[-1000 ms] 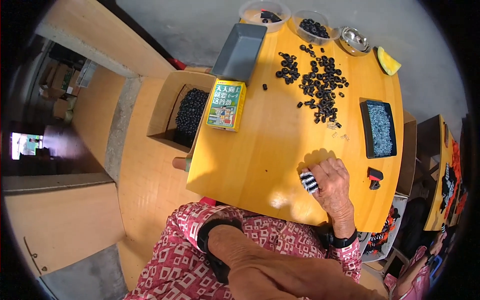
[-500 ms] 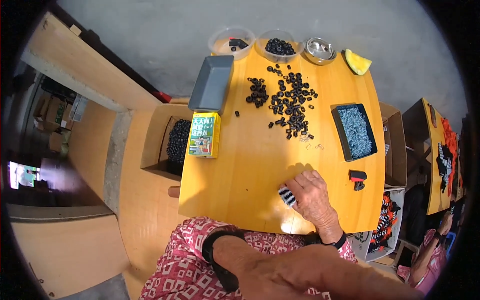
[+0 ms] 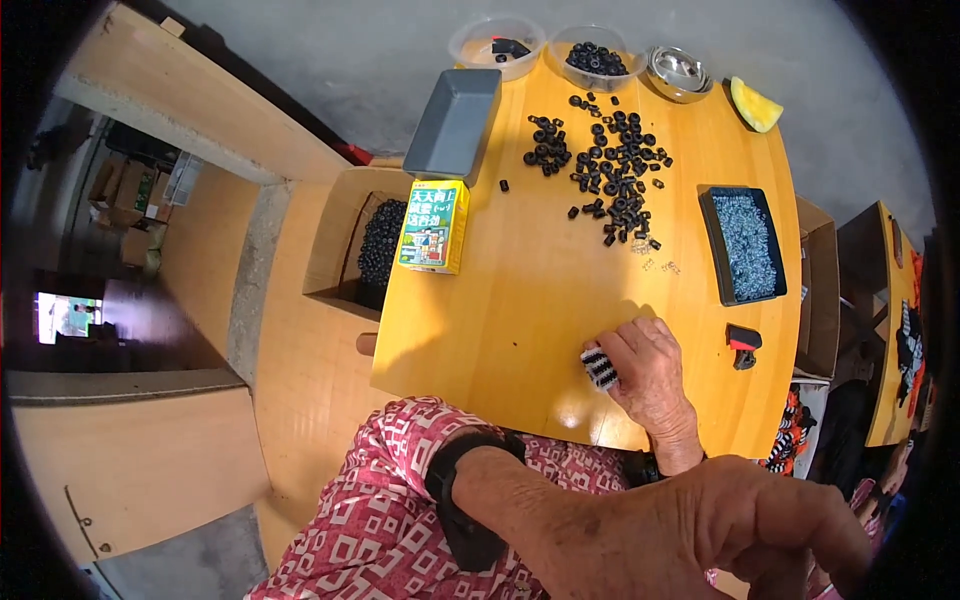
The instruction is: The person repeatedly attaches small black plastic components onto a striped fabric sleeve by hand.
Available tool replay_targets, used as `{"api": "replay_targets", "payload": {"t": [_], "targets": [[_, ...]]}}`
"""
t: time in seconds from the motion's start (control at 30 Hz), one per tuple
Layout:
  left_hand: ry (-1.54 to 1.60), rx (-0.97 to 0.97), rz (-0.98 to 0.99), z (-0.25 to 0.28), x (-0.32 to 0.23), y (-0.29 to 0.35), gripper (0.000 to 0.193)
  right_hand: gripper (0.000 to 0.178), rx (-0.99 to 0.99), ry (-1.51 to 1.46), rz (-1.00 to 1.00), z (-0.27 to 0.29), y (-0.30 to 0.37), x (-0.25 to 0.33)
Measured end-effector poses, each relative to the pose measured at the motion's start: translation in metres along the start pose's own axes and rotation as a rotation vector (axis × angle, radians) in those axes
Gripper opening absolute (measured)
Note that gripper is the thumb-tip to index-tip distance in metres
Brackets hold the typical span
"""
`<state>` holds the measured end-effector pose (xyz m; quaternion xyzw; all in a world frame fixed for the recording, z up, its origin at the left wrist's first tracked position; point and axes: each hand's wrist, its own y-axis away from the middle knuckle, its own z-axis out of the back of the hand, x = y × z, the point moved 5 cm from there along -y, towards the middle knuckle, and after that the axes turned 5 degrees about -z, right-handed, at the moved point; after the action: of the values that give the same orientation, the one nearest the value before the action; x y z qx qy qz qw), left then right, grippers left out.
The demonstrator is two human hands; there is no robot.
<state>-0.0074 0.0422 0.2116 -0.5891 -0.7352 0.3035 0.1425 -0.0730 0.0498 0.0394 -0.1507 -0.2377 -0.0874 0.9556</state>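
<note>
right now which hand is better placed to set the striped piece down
Probably right: the right hand holds the black-and-white striped piece over the wooden tabletop; the left hand is close to the camera, apart from the piece.

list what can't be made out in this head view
Head view:
Black-and-white striped piece: the gripped part, hidden by the right hand.
Left hand: fingertips, cut off by the lower edge.
Right-side cardboard box: interior, partly hidden by the table.
Bright rectangle, far left: too small and blurred to identify.
</note>
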Motion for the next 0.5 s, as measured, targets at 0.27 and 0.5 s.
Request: {"api": "replay_targets", "payload": {"t": [0.27, 0.5], "targets": [[-0.018, -0.081, -0.059, 0.011, 0.011, 0.006, 0.057, 0.026, -0.011, -0.010, -0.024, 0.004, 0.002, -0.002], [0.192, -0.112, -0.098, 0.002, 0.000, 0.006, 0.055, 0.033, 0.004, -0.024, -0.033, 0.001, 0.000, 0.002]]}}
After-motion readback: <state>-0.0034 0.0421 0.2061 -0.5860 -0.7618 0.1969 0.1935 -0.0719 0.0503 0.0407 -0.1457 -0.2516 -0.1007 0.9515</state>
